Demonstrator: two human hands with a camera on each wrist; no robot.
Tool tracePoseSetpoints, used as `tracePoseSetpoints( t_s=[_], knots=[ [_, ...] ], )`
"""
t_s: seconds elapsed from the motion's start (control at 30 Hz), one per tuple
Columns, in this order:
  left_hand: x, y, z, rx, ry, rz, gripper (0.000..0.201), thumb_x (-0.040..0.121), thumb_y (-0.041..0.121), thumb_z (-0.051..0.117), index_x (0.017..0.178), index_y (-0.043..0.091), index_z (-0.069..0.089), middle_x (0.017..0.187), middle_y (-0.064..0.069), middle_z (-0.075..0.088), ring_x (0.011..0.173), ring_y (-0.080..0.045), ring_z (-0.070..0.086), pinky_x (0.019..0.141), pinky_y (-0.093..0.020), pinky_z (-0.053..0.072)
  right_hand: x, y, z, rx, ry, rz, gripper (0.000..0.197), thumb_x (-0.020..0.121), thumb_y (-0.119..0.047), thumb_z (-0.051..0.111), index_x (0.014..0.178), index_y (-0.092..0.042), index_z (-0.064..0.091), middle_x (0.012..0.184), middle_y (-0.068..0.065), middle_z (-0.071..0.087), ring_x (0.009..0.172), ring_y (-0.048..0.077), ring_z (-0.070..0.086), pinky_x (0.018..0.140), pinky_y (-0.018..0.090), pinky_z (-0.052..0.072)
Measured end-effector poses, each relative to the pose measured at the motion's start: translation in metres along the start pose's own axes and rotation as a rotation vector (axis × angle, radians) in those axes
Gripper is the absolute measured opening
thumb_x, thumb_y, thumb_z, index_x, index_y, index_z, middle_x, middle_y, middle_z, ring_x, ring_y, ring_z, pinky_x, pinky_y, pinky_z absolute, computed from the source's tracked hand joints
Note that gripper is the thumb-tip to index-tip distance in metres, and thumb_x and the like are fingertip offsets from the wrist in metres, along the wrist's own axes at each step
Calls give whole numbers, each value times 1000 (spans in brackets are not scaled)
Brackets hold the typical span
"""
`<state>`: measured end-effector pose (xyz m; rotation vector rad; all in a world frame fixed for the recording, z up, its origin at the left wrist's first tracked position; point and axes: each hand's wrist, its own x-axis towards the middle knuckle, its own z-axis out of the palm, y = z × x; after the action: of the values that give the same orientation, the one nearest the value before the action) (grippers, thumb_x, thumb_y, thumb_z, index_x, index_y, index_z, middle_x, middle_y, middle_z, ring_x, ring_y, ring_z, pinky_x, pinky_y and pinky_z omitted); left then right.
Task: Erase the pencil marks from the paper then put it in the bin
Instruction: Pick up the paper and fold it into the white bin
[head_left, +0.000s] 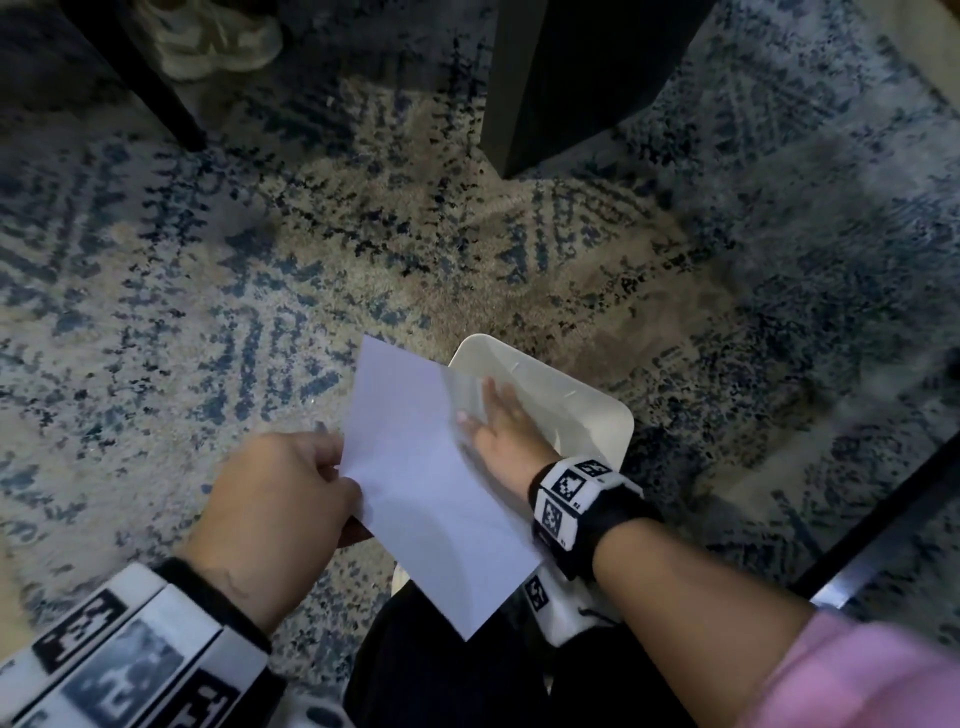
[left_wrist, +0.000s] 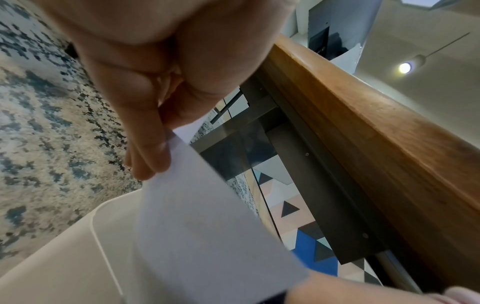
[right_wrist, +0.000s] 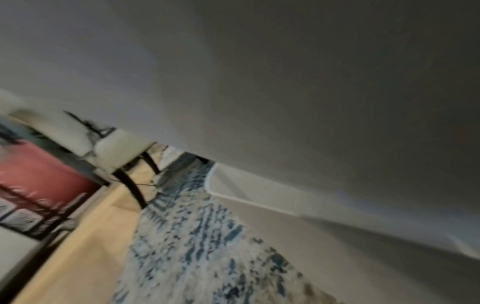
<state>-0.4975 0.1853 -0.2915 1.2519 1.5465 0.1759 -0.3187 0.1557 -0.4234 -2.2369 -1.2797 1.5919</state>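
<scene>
On the left, the left hand (head_left: 291, 493) pinches the left edge of the white sheet of paper (head_left: 421, 483) between thumb and curled fingers (left_wrist: 153, 156), a closed grip on the sheet. The paper hangs tilted in the air, its upper right part over the open mouth of the white bin (head_left: 597, 400), which stands on the blue and beige patterned rug (head_left: 208, 291). To the right, the right hand (head_left: 498, 431) lies flat with straight fingers against the sheet's right edge, over the bin opening, holding nothing. The right wrist view is mostly filled by a blurred pale surface. A dark furniture leg (head_left: 524, 104) stands further back on the rug.
</scene>
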Motion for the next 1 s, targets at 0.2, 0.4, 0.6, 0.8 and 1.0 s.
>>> tracePoseSetpoints(
  t_s=[0.2, 0.4, 0.6, 0.8, 1.0],
  knots=[
    [-4, 5, -8, 35, 10, 16, 25, 69, -3, 58, 65, 19, 69, 67, -11, 73, 72, -33, 69, 74, -52, 57, 15, 21, 12, 35, -238, 156, 59, 99, -50, 24, 151, -21, 19, 158, 4, 16, 145, 23, 17, 117, 36, 13],
    [8, 0, -6, 3, 23, -26, 32, 73, -12, 52, 63, 13, 69, 67, -11, 73, 65, -30, 68, 71, -47, 58, -16, 7, -18, 23, 1, 42, 65, 98, -47, 36, 152, -21, 9, 160, 1, 8, 145, 23, 15, 117, 40, 17],
    [21, 3, 4, -117, 13, -64, 43, 74, -17, 47, 53, 17, 64, 65, -10, 72, 63, -27, 67, 56, -30, 60, -69, 7, 11, 66, -323, -279, 55, 98, -47, 29, 148, -38, 8, 159, -13, -3, 145, 5, -6, 119, 34, -2],
    [19, 2, 3, -110, 13, -73, 39, 72, -17, 49, 55, 13, 67, 76, -19, 71, 73, -34, 68, 64, -38, 60, -60, 5, -5, 8, -67, -146, 62, 99, -46, 30, 151, -28, 1, 159, -8, -11, 145, 10, -13, 120, 39, -1],
    [19, 4, 6, -102, 3, -88, 30, 74, -14, 50, 64, 8, 67, 60, -14, 70, 53, -21, 65, 54, -32, 59, -71, -25, 25, 73, -249, -451, 56, 97, -50, 23, 144, -41, -6, 152, -25, -11, 141, -5, -12, 116, 25, -5]
  ],
)
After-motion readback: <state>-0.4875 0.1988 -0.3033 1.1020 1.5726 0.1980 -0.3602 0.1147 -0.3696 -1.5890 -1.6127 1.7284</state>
